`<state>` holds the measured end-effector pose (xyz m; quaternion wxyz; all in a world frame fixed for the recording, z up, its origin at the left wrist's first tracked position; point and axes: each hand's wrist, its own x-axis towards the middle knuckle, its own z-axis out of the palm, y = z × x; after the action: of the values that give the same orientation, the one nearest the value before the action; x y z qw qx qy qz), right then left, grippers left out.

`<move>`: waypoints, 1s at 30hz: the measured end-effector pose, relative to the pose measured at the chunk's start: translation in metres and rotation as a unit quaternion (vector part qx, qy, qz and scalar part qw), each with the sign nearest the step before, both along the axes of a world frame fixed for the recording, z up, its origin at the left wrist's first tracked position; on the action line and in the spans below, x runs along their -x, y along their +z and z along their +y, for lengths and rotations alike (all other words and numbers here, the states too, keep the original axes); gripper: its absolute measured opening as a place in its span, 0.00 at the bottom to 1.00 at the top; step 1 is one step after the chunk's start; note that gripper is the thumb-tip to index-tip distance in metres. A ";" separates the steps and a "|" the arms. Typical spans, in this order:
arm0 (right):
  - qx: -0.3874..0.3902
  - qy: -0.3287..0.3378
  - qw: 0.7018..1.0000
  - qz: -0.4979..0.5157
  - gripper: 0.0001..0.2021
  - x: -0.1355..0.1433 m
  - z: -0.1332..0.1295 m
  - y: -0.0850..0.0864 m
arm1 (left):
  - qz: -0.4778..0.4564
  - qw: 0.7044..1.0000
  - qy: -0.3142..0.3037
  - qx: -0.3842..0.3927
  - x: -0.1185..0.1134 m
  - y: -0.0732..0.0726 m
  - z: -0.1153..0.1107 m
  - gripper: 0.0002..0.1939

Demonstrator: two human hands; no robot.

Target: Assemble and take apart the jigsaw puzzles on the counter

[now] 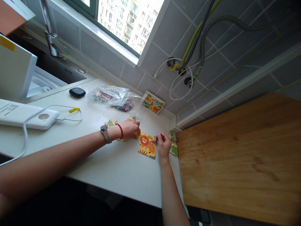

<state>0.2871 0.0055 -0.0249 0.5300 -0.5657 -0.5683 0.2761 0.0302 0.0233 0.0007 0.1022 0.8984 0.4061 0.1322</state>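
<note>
A partly joined jigsaw puzzle (147, 145) with orange lions on yellow lies on the white counter. My left hand (130, 128), wearing a watch and a red cord, reaches to its upper left edge. The fingers are curled down on a yellow puzzle piece (136, 134), mostly hidden beneath them. More loose puzzle pieces (110, 122) lie around and behind that hand. At the puzzle's right edge my right hand (164, 145) is closed in a pinch; what its fingertips hold, if anything, is too small to make out. Stacked puzzle pieces (174, 149) sit just right of it.
Clear plastic bags (113, 95) of pieces lie behind, near a picture card (153, 102) leaning on the wall. A black oval case (77, 92), a white power strip (28, 114) with a cable, and a sink are leftward. A wooden board (240, 157) stands at right.
</note>
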 end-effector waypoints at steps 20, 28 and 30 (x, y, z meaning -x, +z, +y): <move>0.021 -0.045 0.996 0.068 0.21 0.000 0.003 0.001 | -0.043 0.999 0.001 0.012 -0.004 -0.003 -0.001 0.12; 0.028 -0.040 0.996 0.075 0.22 -0.001 0.003 0.002 | -0.049 0.981 0.188 0.004 0.011 0.000 0.011 0.13; 0.029 -0.034 0.996 0.073 0.22 -0.002 0.003 0.000 | -0.035 0.973 0.230 0.008 0.017 0.000 0.015 0.18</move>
<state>0.2892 0.0090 -0.0250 0.5625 -0.5784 -0.4998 0.3150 0.0136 0.0382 0.0003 0.0901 0.7748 0.5991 0.1805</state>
